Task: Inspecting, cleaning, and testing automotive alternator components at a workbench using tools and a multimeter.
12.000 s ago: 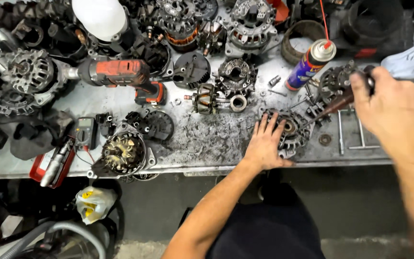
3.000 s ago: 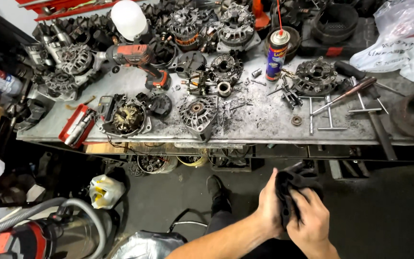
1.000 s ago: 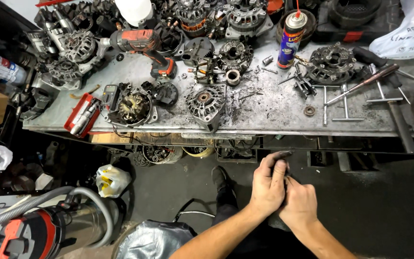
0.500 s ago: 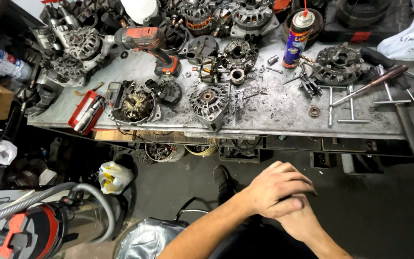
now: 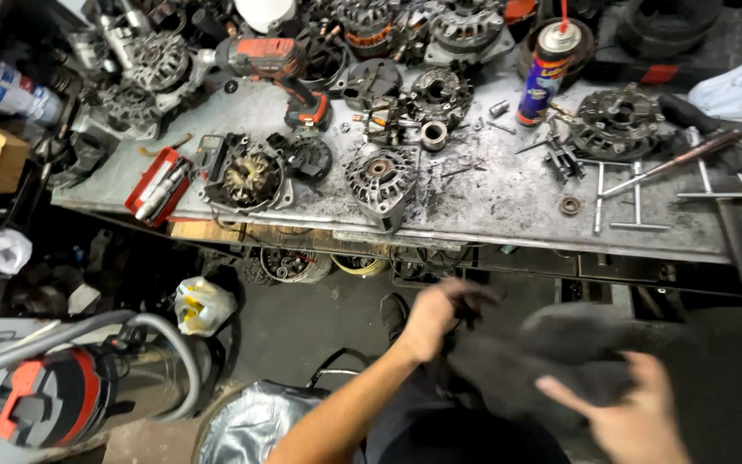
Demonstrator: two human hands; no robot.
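Observation:
A dark cloth (image 5: 551,361) is stretched between my two hands, low in the view and in front of the metal workbench (image 5: 474,206). My left hand (image 5: 435,318) grips one end of the cloth. At the other end my right hand (image 5: 637,421) shows blurred, fingers spread against the fabric. On the bench's front edge, nearest my hands, stands an alternator housing (image 5: 380,180).
The bench holds several alternator parts, a red cordless drill (image 5: 281,69), a red tool case (image 5: 158,185), a spray can (image 5: 543,73), and long bars and wrenches (image 5: 672,163) on the right. On the floor at left are a vacuum (image 5: 53,387), a hose and a plastic bag (image 5: 202,305).
My hands were clasped together rubbing the dark cloth; now they have pulled apart, spreading it between them. The camera has tilted a little lower and closer to the bench.

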